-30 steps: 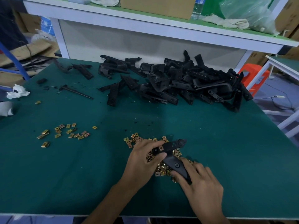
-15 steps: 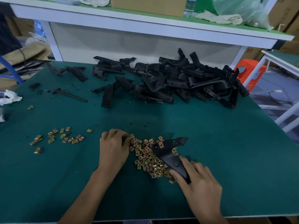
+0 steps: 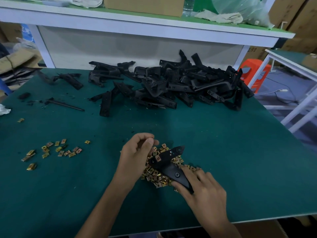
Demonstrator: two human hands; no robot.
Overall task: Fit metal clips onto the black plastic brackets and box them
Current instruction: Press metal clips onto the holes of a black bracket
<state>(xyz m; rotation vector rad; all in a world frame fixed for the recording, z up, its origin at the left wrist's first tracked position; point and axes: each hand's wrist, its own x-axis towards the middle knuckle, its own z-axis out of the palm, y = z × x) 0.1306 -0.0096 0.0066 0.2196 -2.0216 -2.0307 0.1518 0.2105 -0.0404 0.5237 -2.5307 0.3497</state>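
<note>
Head view: Half a second ago your left grip (image 3: 137, 152) lay knuckles-up at the left edge of the heap of clips (image 3: 154, 174). It is now raised and turned, with the fingers curled and the thumb closed against the fingertips just above the heap, near the upper end of the bracket (image 3: 169, 162). Whether a clip is pinched there cannot be told, since none shows between the fingertips. Your right grip (image 3: 204, 193) has not shifted. It holds the lower end of the bracket, forefinger along the top and thumb beneath, and the bracket lies slanted across the heap on the counter (image 3: 223, 152). One fitted clip (image 3: 157, 158) shows on the bracket's left edge. Judgement: the pick from the heap appears complete, and the next step is to seat a further clip on this bracket. Boxing has not begun for this part, and the large pile of brackets (image 3: 180, 86) at the back of the counter indicates the task is at an early stage. A second group of loose clips (image 3: 56, 150) lies well apart to the left. Writing: the carton (image 3: 253, 50) at the right carries dark printed characters, too small to read. The bottle (image 3: 187, 6) on the shelf has a label, also unreadable. No brand can be identified.
</note>
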